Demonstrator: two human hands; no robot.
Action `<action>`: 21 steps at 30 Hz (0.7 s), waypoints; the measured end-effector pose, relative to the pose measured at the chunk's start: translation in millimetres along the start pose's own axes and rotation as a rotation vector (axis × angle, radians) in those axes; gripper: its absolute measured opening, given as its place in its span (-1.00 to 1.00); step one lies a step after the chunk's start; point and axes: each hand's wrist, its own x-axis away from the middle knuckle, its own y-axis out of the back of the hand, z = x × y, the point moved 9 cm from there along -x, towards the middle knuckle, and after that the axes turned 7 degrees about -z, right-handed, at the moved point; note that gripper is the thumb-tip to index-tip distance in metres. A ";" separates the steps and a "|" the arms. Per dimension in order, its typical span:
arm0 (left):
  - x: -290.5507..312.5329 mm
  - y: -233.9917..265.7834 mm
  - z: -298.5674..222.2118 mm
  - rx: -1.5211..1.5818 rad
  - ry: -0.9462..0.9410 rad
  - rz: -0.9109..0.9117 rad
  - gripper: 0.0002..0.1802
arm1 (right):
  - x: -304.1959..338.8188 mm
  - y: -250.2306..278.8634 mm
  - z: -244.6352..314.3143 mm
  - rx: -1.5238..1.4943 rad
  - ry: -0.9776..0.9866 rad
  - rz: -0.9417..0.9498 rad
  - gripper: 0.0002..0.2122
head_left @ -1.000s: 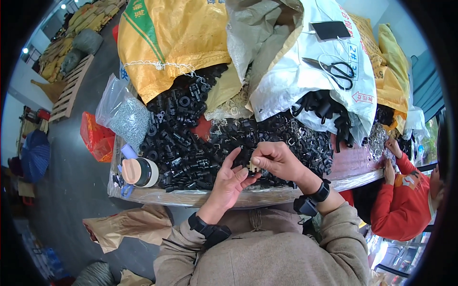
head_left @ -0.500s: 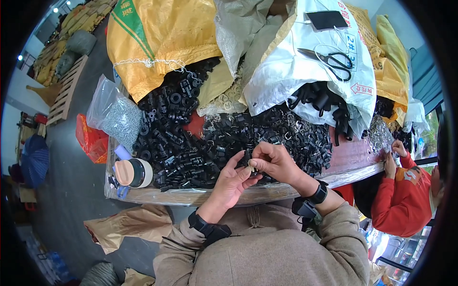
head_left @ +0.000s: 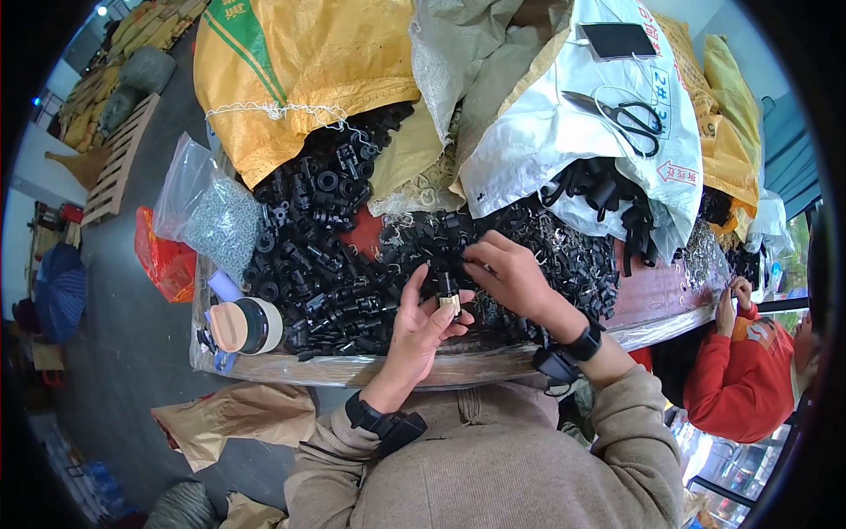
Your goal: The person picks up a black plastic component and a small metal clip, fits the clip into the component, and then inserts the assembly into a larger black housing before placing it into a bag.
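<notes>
Over the front part of the pile, my left hand [head_left: 414, 328] is closed around a small black plastic fitting [head_left: 447, 286] with a pale, cream or brass-coloured piece at its lower end. The fitting points upward between thumb and fingers. Just to its right, my right hand [head_left: 513, 278] is held low above the heap of small black parts [head_left: 555, 256]. Its fingertips are bent together at the heap, and whatever they pinch is hidden among the dark pieces. Larger black fittings [head_left: 322, 256] lie heaped left of both hands.
A lidded cup [head_left: 256, 324] and a clear bag of small metal pieces [head_left: 225, 225] stand at the left. Yellow [head_left: 308, 53] and white sacks [head_left: 546, 123] spill parts at the back. Scissors [head_left: 630, 119] and a phone [head_left: 617, 40] lie on the white sack. A co-worker [head_left: 745, 379] works at right.
My hands have parted. The right has let go of the fitting and moved up and right to the heap, while the left keeps the fitting, now tilted more upright.
</notes>
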 end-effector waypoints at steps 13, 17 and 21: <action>0.8 20.0 -2.6 0.104 0.045 -0.060 -0.30 | -7.9 -31.4 -6.7 0.380 0.187 0.060 -0.93; 3.1 14.8 1.7 0.083 0.073 -0.064 -0.39 | -1.8 -3.9 -22.1 -0.129 -0.167 0.041 -0.93; 3.2 3.7 5.7 0.067 0.085 -0.041 -0.40 | 25.2 -5.6 -27.1 -0.790 -0.563 0.183 -0.88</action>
